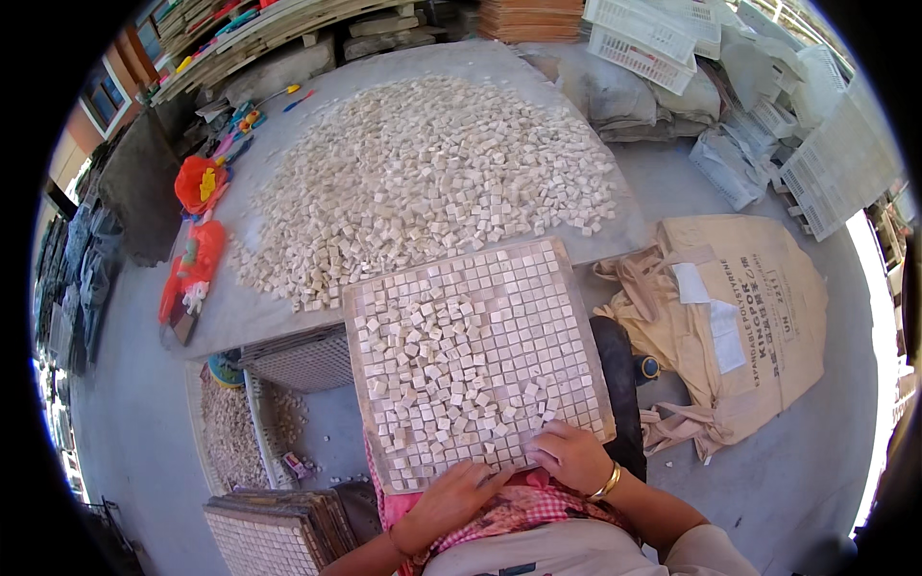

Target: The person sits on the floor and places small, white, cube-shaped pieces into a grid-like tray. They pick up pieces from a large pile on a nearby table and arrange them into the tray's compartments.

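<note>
Loose stone cubes [427, 360] lie on the gridded tray [598, 394], ten o'clock from my right hand [569, 456], twelve from my left hand [456, 494]; their patch runs roughly twelve to six. The right is nearest some strays [541, 392]; whether either hand pinches, I cannot tell.

Pale grey-beige top [567, 552] w/ a small dark mark [517, 569] nr the bottom edge of view. R sleeve [709, 554] same col., short — ends approx. at the elbow, forearm bare below. L hand [459, 497] & R hand [571, 457] both ungloved. R wrist: shiny gold-col. bangle [607, 482], smooth, rounded. L wrist: thin reddish cord [396, 544], v. narrow. Across the lap, pink-red cloth [506, 507] — pt. pink/white check, pt. mottled print; poss. an apron, can't tell. R trouser leg [618, 379]: black.
</note>
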Demonstrator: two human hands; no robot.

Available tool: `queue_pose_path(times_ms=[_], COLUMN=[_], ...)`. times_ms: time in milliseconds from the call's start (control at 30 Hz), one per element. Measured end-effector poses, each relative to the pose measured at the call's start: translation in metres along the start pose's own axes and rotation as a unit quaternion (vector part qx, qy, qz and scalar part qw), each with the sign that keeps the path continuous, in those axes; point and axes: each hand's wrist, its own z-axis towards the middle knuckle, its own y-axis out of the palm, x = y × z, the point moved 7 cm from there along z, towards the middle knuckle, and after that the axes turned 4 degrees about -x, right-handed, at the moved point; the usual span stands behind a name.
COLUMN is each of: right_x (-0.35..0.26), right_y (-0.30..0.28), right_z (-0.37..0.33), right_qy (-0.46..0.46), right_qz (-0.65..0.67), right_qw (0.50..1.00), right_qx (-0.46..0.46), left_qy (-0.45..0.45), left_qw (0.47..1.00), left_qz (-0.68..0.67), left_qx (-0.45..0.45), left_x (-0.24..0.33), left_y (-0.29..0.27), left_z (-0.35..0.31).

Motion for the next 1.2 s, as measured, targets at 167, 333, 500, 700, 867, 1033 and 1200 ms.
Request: queue_pose_path(times_ms=[167,333,500,700,867,1033,1200], right_x=[-0.005,-0.001,0.001,0.017,0.011,-0.003,-0.009], right_y=[0.014,0.021,0.021,0.004,0.009,0.003,0.017], right_z=[0.012,0.015,0.012,0.001,-0.008,0.008,0.000], right_qy=[0.044,0.069,0.118,0.177,0.183,-0.028,0.000], right_qz=[-0.110,-0.116,-0.058,0.315,0.751,0.082,-0.090], right_qw=[0.992,0.990,0.991,0.928,0.621,0.993,0.994], right_qx=[-0.035,-0.045,-0.034,-0.089,-0.129,-0.074,-0.066], left_qy=[-0.132,-0.106,-0.099,-0.088,-0.066,-0.160,-0.277], left_qw=[0.969,0.972,0.978,0.978,0.982,0.946,0.712], left_qz=[-0.082,-0.094,-0.086,-0.071,-0.008,-0.111,-0.564], left_qx=[0.192,0.190,0.162,0.175,0.174,0.258,0.313], left_x=[-0.024,-0.019,-0.021,-0.024,-0.020,-0.033,-0.062], left_y=[-0.012,-0.015,-0.012,-0.007,-0.004,-0.022,-0.006], left_z=[-0.037,-0.030,0.004,0.018,0.020,0.010,-0.023])
